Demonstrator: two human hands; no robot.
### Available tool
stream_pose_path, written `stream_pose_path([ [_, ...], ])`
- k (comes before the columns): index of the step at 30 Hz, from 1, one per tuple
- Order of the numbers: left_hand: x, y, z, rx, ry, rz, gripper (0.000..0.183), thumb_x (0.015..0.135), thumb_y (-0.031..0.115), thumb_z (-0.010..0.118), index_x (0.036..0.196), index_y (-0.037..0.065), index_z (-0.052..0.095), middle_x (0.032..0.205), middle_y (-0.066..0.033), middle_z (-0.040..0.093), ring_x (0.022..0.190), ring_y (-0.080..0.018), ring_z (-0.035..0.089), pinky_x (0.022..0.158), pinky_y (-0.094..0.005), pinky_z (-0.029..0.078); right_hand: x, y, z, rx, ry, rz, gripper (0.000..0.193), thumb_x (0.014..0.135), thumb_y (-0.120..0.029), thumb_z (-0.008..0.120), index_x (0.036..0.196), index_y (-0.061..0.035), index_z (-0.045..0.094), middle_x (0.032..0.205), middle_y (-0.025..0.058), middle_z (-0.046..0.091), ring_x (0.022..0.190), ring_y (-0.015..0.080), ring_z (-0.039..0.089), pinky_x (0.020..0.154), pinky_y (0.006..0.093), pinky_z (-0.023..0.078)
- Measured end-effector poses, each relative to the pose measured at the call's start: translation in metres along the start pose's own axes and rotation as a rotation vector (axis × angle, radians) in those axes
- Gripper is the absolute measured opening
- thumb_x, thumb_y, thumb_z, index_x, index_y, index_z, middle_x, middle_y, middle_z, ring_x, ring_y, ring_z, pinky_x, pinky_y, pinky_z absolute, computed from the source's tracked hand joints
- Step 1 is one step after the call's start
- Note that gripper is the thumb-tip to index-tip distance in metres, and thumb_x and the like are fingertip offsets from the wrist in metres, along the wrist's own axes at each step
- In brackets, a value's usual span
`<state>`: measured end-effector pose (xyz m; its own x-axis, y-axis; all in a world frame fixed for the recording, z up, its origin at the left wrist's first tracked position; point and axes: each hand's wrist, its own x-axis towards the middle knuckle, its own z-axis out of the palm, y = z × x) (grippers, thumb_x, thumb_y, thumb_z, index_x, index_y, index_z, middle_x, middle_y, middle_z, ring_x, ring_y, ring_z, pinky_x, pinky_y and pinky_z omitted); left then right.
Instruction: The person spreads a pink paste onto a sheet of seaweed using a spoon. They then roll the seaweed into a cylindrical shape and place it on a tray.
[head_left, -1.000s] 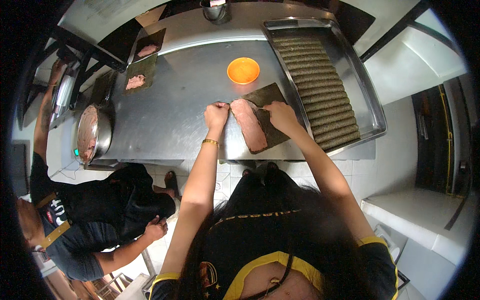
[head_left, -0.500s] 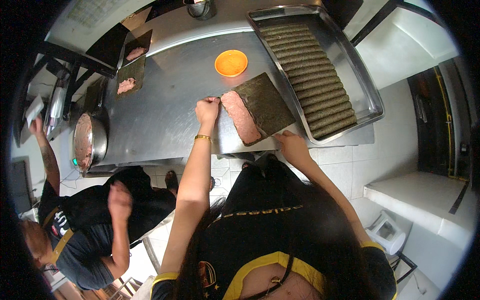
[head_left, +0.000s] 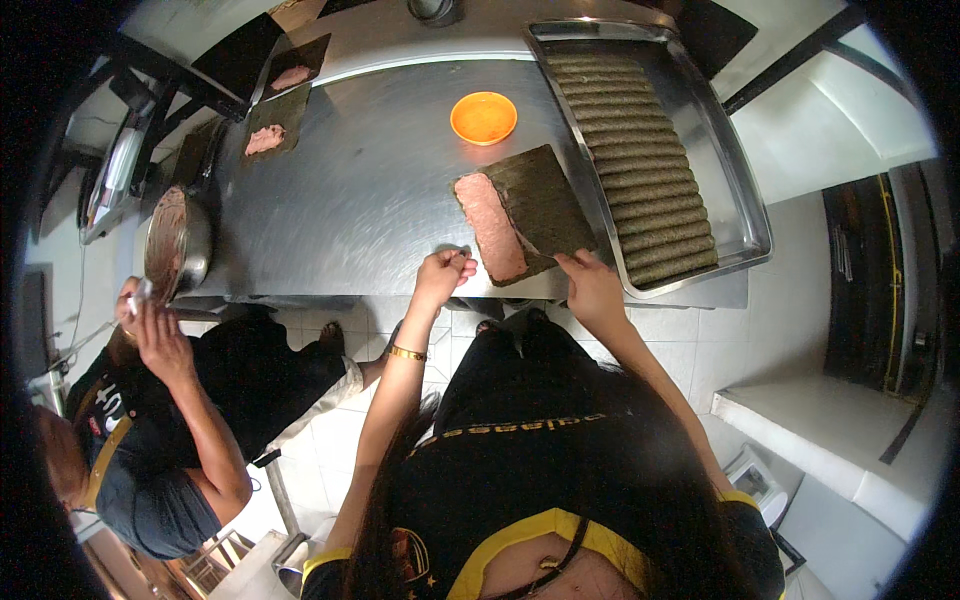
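Note:
A dark green seaweed sheet (head_left: 556, 200) lies aslant on the steel table, with a strip of pink paste (head_left: 490, 227) spread along its left side. My right hand (head_left: 594, 292) is closed at the sheet's near right corner, its fingers pinching a thin, slim utensil (head_left: 538, 252) that reaches toward the paste; its exact kind is unclear. Just left of the paste's near end, at the table's front edge, my left hand (head_left: 443, 280) has its fingers curled together. Whatever those fingers hold, if anything, cannot be made out.
A large metal tray (head_left: 737, 215) of seaweed rolls (head_left: 640, 160) stands right of the sheet. Beyond the sheet sits an orange bowl (head_left: 483, 118). At far left are a paste-smeared metal bowl (head_left: 197, 250), sheets with pink lumps (head_left: 265, 139), and a co-worker (head_left: 165, 450).
My left hand has let go of the sheet's far left corner and come nearer to me. My right hand shifted slightly. The co-worker's raised hand came down, both hands now close together.

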<state>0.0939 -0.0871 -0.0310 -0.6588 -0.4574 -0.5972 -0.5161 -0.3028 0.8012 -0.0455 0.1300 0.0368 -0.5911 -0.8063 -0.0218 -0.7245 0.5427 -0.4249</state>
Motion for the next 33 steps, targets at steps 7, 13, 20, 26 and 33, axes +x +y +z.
stream_pose_path([
  [7,-0.008,-0.003,0.003,-0.091,-0.033,-0.061,0.023,0.093,0.015,0.044,0.102,-0.003,0.057,0.092,-0.0094,0.066,0.082,-0.0138,0.064,0.070,-0.0229,0.051,-0.019,-0.024,0.016,-0.303,-0.032,-0.234,0.036,0.074,-0.010,0.052,0.108,-0.0012,0.056,0.090,0.0102,0.053,0.080,0.0255,0.056,0.067,0.0371,0.047],
  [13,-0.009,-0.005,0.005,-0.140,-0.033,-0.063,0.023,0.094,0.014,0.043,0.105,-0.002,0.057,0.094,-0.0099,0.065,0.084,-0.0149,0.064,0.072,-0.0240,0.050,-0.027,-0.032,0.004,-0.365,-0.085,-0.306,0.032,0.074,-0.010,0.053,0.106,-0.0024,0.056,0.089,0.0080,0.052,0.080,0.0231,0.054,0.068,0.0348,0.045],
  [20,-0.016,0.005,0.009,-0.130,-0.017,-0.086,0.025,0.094,0.014,0.041,0.107,-0.003,0.055,0.097,-0.0108,0.065,0.086,-0.0155,0.064,0.074,-0.0250,0.050,-0.015,-0.031,0.003,-0.362,-0.037,-0.329,0.027,0.075,-0.011,0.053,0.100,-0.0017,0.057,0.089,0.0081,0.051,0.080,0.0231,0.054,0.067,0.0349,0.045],
  [26,-0.018,0.009,0.012,-0.133,-0.020,-0.086,0.026,0.095,0.013,0.040,0.108,-0.004,0.055,0.097,-0.0119,0.065,0.086,-0.0156,0.064,0.073,-0.0244,0.050,-0.025,-0.034,0.004,-0.325,-0.086,-0.349,0.023,0.075,-0.011,0.052,0.095,-0.0011,0.058,0.088,0.0087,0.052,0.081,0.0246,0.054,0.069,0.0367,0.045],
  [33,-0.018,0.006,0.011,-0.153,-0.017,-0.078,0.025,0.095,0.014,0.041,0.106,-0.004,0.056,0.095,-0.0110,0.065,0.084,-0.0144,0.063,0.071,-0.0230,0.050,-0.014,-0.017,-0.030,-0.255,-0.104,-0.272,0.028,0.077,-0.013,0.051,0.102,-0.0065,0.060,0.094,0.0082,0.055,0.089,0.0244,0.056,0.076,0.0364,0.045],
])
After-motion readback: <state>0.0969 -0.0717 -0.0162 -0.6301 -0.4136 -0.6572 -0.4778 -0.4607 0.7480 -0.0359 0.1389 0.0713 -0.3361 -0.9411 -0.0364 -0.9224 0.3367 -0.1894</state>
